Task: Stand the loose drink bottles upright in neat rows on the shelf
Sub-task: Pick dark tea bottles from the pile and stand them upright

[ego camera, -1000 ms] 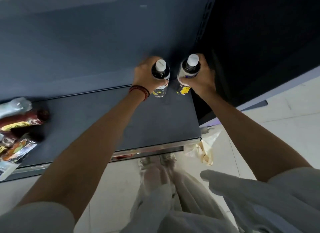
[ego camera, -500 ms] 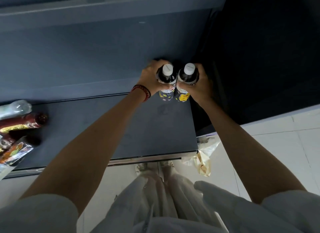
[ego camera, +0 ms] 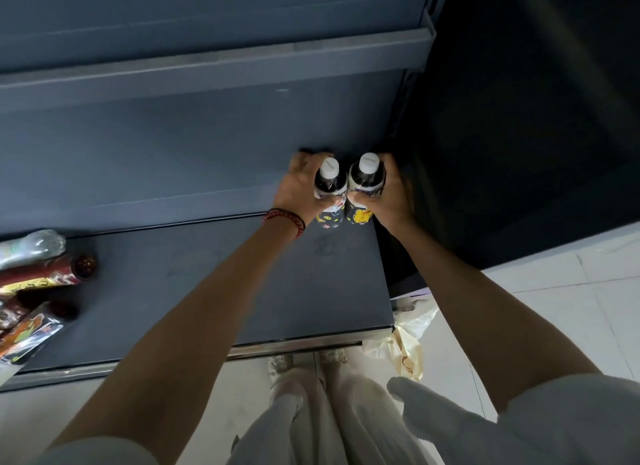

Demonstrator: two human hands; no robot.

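Note:
Two dark drink bottles with white caps stand upright side by side at the back right corner of the grey shelf (ego camera: 263, 291). My left hand (ego camera: 299, 191) wraps the left bottle (ego camera: 330, 182), which has a dark patterned label. My right hand (ego camera: 393, 194) grips the right bottle (ego camera: 367, 179), whose label shows yellow. The two bottles touch each other. Several loose bottles (ego camera: 45, 274) lie on their sides at the shelf's left end.
An upper shelf edge (ego camera: 214, 66) runs across above the bottles. A dark side panel (ego camera: 519, 153) closes the shelf on the right. A crumpled plastic bag (ego camera: 408, 340) lies on the white tiled floor by the shelf's front right corner.
Both hands have pushed the two bottles together and back toward the shelf's rear right corner; a gap stood between them one second ago.

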